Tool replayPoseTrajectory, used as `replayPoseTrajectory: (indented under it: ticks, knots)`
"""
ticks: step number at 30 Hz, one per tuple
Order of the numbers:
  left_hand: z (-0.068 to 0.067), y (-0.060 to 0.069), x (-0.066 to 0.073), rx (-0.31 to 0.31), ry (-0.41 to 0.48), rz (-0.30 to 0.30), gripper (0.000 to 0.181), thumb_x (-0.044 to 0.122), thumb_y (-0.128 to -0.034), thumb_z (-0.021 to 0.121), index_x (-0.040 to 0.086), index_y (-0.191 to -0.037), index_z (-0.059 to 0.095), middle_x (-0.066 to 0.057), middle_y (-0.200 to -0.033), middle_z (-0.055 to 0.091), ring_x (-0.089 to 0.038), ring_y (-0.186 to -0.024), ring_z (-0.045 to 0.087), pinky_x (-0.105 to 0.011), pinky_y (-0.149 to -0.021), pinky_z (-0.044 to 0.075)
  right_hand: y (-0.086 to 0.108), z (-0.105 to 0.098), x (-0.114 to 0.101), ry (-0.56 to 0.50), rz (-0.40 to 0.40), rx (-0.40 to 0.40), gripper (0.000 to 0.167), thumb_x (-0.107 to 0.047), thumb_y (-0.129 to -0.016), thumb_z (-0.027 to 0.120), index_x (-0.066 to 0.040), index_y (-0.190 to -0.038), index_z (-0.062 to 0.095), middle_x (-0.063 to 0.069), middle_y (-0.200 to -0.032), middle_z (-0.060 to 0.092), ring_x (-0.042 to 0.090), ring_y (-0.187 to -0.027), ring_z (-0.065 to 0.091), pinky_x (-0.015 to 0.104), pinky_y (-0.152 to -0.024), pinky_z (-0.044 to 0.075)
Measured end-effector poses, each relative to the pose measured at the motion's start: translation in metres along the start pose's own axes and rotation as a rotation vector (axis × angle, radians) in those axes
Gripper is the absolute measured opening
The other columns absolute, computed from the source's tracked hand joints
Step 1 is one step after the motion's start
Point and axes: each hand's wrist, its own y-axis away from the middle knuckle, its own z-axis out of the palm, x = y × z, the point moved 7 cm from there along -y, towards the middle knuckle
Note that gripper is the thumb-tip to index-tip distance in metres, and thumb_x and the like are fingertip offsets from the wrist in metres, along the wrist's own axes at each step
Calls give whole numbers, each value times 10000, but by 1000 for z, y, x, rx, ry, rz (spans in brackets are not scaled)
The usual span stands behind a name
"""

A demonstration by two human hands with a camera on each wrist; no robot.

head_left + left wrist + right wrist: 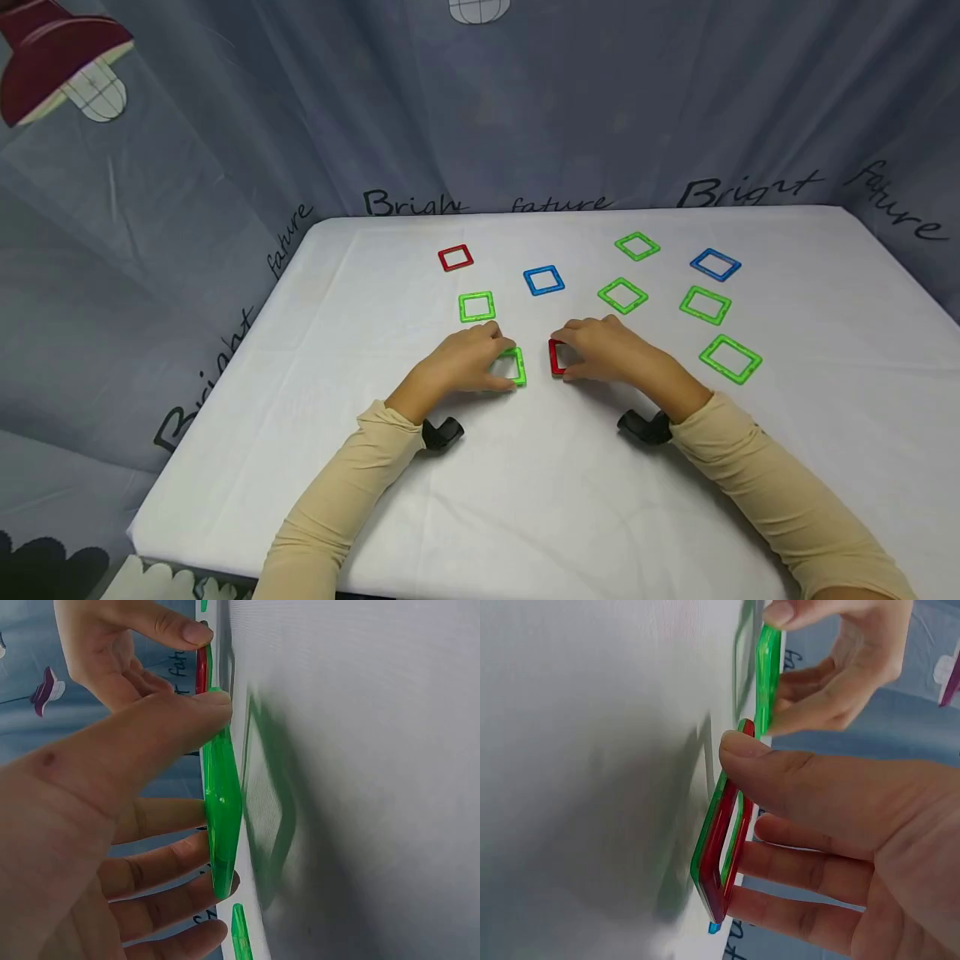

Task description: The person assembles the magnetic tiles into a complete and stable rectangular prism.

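My left hand [467, 360] pinches a green square frame [521, 367] between thumb and fingers. In the left wrist view this green frame [223, 802] is raised off the cloth, its shadow beside it. Facing it, my right hand [609, 350] grips a red square frame [554, 358] by its edges. The right wrist view shows a second green frame [699, 851] lying flat against the underside of the red frame [739, 847]. A small gap separates the two hands' frames in the head view.
On the white table [480, 517] lie a red frame [455, 257], a green frame [477, 307] and a blue frame [543, 280] beyond my hands. Further right are another blue frame [716, 264] and several green frames [731, 359]. A grey curtain [570, 108] hangs behind.
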Motion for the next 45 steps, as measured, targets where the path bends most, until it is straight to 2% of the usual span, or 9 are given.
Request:
replayPoseTrajectory:
  ticks: [23, 36, 45]
  knots:
    - [-2, 1, 11, 35, -28, 80, 555, 471, -761, 683, 153, -1205, 586, -28, -1047, 542, -149, -863, 529, -295, -748, 466, 7, -5, -25, 39, -92, 43, 523, -330, -740, 745, -85, -1177, 595, 52, -1104, 625, 250, -1024, 585, 492, -834, 433]
    - [-4, 1, 13, 41, -54, 101, 546, 471, -769, 674, 148, -1200, 584, -37, -1047, 539, -156, -848, 531, -289, -736, 467, 7, -5, -26, 55, -111, 50, 519, -342, -741, 742, -86, -1168, 597, 43, -1088, 627, 243, -1002, 592, 494, -822, 438]
    - [-3, 1, 15, 27, -23, 105, 549, 453, -770, 681, 134, -1205, 584, -28, -1056, 540, -149, -844, 525, -275, -725, 457, 7, -4, -28, 41, -112, 43, 529, -345, -742, 741, -81, -1176, 593, 47, -1109, 622, 246, -1016, 584, 495, -827, 436]
